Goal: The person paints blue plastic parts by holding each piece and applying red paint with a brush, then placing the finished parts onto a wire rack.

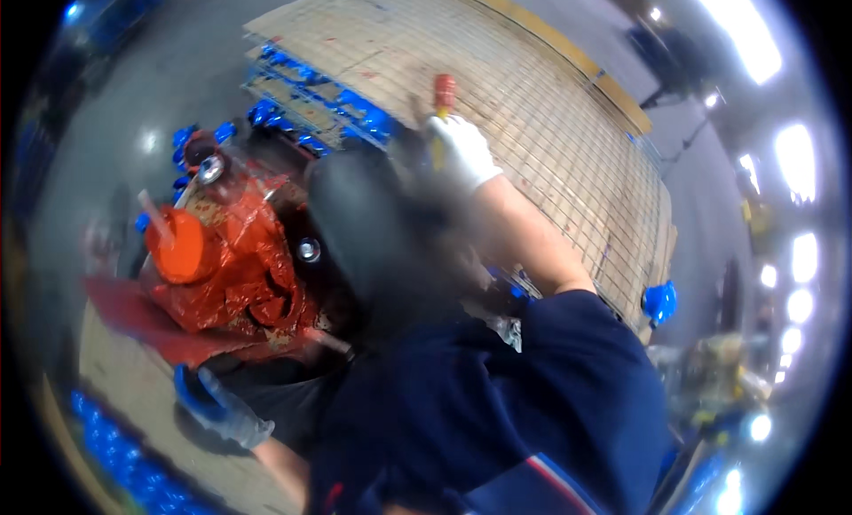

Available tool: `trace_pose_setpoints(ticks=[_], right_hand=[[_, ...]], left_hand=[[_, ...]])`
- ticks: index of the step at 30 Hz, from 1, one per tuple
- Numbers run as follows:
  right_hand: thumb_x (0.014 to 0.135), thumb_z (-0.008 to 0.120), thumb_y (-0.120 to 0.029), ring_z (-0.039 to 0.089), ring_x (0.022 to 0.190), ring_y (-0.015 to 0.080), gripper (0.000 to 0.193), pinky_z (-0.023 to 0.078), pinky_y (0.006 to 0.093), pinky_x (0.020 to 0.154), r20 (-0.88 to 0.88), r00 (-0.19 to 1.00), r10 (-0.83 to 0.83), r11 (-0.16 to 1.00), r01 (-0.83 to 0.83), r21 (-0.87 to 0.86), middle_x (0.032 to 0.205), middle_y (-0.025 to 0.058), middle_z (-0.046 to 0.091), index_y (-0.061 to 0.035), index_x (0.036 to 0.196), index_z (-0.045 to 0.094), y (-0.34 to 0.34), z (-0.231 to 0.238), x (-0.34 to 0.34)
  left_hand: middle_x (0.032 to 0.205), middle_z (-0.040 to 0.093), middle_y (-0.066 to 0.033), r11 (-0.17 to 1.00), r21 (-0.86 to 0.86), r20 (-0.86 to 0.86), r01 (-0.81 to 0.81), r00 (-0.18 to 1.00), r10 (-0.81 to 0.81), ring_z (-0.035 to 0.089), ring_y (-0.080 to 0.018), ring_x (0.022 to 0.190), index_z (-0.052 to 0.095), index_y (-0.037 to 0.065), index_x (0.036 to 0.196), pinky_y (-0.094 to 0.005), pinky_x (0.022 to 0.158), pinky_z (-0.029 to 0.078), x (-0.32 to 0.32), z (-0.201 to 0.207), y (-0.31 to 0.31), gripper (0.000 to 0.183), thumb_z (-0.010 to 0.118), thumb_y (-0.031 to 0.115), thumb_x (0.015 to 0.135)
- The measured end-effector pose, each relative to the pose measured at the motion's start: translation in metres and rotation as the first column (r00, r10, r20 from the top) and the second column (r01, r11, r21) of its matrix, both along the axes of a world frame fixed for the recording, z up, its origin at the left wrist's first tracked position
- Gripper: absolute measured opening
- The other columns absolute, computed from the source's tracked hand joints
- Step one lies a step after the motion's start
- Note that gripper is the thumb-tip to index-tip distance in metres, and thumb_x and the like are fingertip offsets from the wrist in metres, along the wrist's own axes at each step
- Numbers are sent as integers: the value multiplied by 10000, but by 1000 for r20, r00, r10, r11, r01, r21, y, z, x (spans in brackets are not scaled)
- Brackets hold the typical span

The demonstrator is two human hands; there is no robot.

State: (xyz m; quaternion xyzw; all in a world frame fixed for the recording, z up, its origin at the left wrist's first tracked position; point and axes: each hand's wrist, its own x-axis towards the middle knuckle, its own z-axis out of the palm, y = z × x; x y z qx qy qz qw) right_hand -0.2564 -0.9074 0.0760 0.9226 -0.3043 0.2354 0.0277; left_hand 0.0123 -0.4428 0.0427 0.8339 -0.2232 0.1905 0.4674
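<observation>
My right hand (466, 149), in a white glove, is raised over a mesh-covered board. It is closed round a short stick-like tool (444, 94) with a red upper end and a yellow lower part; blur hides its exact kind. My left hand (222, 410), in a grey glove with blue fingers, is low on the left with its fingers apart and nothing in them. Just beyond it lies crumpled red plastic sheeting (253, 271), partly smeared by motion. On the sheeting sits an orange-red paint container (184, 246) with a pale stick (155, 215) standing in it.
Blue-coated parts (364, 116) are stacked under the board (524, 133). More blue parts (115, 448) line the lower left. Round metal-ended pieces (308, 250) lie beside the sheeting. A single blue part (659, 302) is at the board's right corner. My dark-trousered leg (373, 222) fills the middle.
</observation>
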Motion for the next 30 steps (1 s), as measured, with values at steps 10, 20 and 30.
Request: trace_pose_setpoints(ticks=[10, 20, 30], right_hand=[[792, 711, -72, 671, 873, 386, 296, 540, 472, 769, 152, 951, -267, 943, 291, -161, 936, 174, 698, -109, 1084, 673, 29, 47, -83], [859, 674, -268, 640, 1104, 342, 242, 474, 584, 849, 155, -63, -986, -124, 896, -426, 1152, 136, 690, -225, 1095, 704, 135, 47, -334], [933, 651, -292, 679, 1073, 321, 269, 529, 522, 937, 82, 422, -903, 407, 901, -149, 1102, 139, 723, -86, 1098, 699, 200, 45, -266]], left_hand=[[1214, 644, -206, 993, -61, 60, 97, 994, -93, 635, -294, 1029, 624, -14, 1297, -429, 867, 531, 11, 31, 3, 403, 629, 291, 1033], [1170, 652, -155, 948, -249, -104, 196, 968, -228, 657, -228, 911, 599, -54, 1313, -324, 793, 571, 63, -13, -12, 349, 535, 189, 1071], [1078, 680, -97, 967, -254, -195, -19, 980, -32, 651, -201, 926, 680, 23, 1165, -336, 835, 537, 46, 10, -15, 253, 696, 131, 937]])
